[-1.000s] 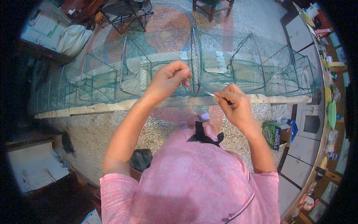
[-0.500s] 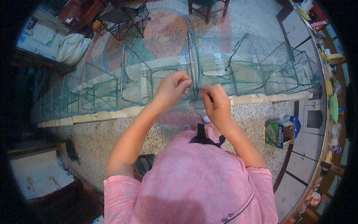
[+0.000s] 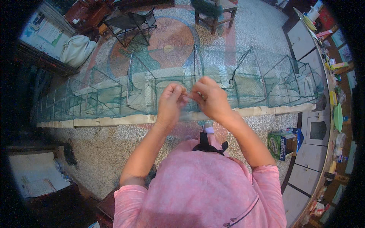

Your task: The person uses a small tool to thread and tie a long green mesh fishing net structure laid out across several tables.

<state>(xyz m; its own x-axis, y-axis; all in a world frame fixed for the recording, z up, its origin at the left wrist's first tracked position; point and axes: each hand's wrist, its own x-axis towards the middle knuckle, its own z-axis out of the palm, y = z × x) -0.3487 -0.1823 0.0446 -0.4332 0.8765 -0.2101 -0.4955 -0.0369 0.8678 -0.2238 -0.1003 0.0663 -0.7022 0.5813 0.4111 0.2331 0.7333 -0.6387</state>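
Note:
A long green mesh net trap stretches across the view, held in shape by several thin metal frames. It rests on a long cream-covered surface. My left hand is at the near side of the net, thumb and fingertips pinched together. Just to its right, my right hand is bent inward, its fingers pinched too. The fingertips of both hands almost meet in front of one upright frame. Whatever lies between them is too small to make out.
A green and blue carton stands on the floor at right, beside white cabinets with a cluttered top. Beyond the net are a black folding chair and a wooden chair. A pale sack sits at far left.
My hands have come closer together. The right has shifted left, the left a little lower with its fingers turned inward. The whole view has moved slightly.

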